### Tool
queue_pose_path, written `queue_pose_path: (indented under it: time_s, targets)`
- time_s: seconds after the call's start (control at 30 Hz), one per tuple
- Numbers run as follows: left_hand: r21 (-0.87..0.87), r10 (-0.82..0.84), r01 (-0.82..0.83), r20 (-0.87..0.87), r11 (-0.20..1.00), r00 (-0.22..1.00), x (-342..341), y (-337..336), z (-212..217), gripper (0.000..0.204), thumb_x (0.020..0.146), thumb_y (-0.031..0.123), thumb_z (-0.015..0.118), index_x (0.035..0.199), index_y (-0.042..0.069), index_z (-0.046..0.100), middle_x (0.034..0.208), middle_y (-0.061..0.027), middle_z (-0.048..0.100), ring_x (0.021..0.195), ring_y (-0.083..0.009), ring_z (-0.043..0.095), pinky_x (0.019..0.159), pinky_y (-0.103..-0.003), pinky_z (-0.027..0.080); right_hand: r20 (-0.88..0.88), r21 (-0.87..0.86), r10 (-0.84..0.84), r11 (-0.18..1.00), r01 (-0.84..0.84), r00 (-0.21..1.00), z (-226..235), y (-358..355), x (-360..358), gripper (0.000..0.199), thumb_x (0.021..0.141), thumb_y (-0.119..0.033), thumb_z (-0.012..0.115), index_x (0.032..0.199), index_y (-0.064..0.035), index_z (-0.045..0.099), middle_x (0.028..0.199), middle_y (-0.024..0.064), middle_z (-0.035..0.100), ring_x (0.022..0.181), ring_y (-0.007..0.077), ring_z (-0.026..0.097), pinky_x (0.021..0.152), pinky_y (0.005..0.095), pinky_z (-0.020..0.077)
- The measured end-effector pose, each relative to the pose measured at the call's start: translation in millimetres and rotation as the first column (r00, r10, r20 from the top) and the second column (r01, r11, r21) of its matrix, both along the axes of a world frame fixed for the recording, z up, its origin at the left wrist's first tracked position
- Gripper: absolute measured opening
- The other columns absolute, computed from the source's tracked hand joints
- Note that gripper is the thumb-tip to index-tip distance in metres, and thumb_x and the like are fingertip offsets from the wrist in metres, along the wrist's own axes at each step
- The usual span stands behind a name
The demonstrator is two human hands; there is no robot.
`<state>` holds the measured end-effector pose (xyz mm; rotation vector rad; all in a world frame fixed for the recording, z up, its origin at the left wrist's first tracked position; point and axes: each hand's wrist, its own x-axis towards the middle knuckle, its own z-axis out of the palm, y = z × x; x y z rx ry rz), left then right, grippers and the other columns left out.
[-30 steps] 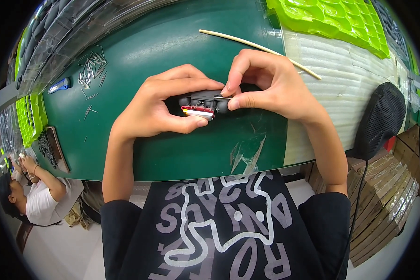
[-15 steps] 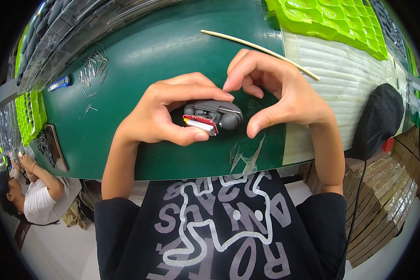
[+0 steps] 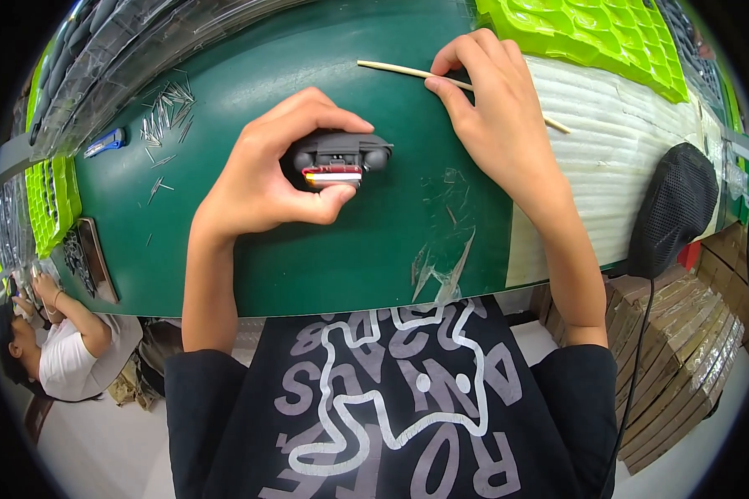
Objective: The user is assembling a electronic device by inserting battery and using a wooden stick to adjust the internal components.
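Note:
A dark grey plastic device (image 3: 341,151), its side facing me open, shows a red circuit board edge and a white-silver block inside. My left hand (image 3: 262,170) is wrapped round it, fingers on top and thumb below, holding it above the green table. Farther right, my right hand (image 3: 495,108) pinches a thin pale wooden stick (image 3: 391,67) between thumb and forefinger. The stick lies slanted, one end over the table and the other over white foam sheeting; the hand hides its middle.
Loose metal pins (image 3: 166,112) and a blue cutter (image 3: 106,143) lie at the left. Clear film scraps (image 3: 445,279) sit near the front edge. A bright green moulded tray (image 3: 591,41) rests on the foam sheet (image 3: 591,175). A black mesh-covered object (image 3: 674,208) stands at right; a co-worker (image 3: 71,349) is far left.
My right hand has moved away from the device, up and right, and closed on the stick. My left hand has shifted left and slightly away with the device, which has turned a little.

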<state>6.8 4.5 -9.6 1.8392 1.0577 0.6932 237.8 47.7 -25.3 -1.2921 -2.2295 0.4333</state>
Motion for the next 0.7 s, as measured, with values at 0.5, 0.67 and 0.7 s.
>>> queue_pose_path:
  time_s: [0.5, 0.67, 0.7]
  targets:
    - [-0.12, 0.136, -0.128, 0.065, 0.985, 0.989, -27.0, 13.8, -0.9, 0.047, 0.062, 0.013, 0.06, 0.105, -0.004, 0.061, 0.103, -0.0116, 0.057, 0.095, -0.019, 0.055, 0.084, -0.028, 0.044, -0.356, 0.063, 0.14, 0.99, -0.126, 0.924, -1.3, -11.5, 0.8, 0.011, 0.075, -0.001, 0.068, 0.076, -0.0028, 0.057, 0.064, 0.0061, 0.061, 0.051, 0.0181, 0.057, 0.046, 0.0253, 0.0412]
    - [-0.099, 0.103, -0.097, 0.058, 0.99, 0.993, -28.7, 15.4, -3.6, 0.049, 0.06, 0.012, 0.061, 0.106, -0.004, 0.062, 0.103, -0.0117, 0.058, 0.095, -0.0199, 0.055, 0.085, -0.029, 0.044, -0.378, -0.054, 0.078, 0.993, -0.106, 0.923, 0.3, -10.4, 2.5, 0.011, 0.075, 0.001, 0.068, 0.074, -0.0019, 0.057, 0.064, 0.0051, 0.062, 0.047, 0.0132, 0.054, 0.042, 0.0231, 0.0379]
    - [-0.101, 0.105, -0.099, 0.058, 0.99, 0.993, -29.0, 15.1, -3.3, 0.049, 0.06, 0.012, 0.061, 0.106, -0.004, 0.062, 0.103, -0.0117, 0.058, 0.095, -0.0199, 0.055, 0.085, -0.029, 0.044, -0.385, -0.064, 0.075, 0.992, -0.108, 0.92, 0.0, -10.5, 2.3, 0.011, 0.076, 0.001, 0.067, 0.074, -0.0017, 0.056, 0.064, 0.0046, 0.062, 0.046, 0.0117, 0.053, 0.041, 0.0223, 0.0369]
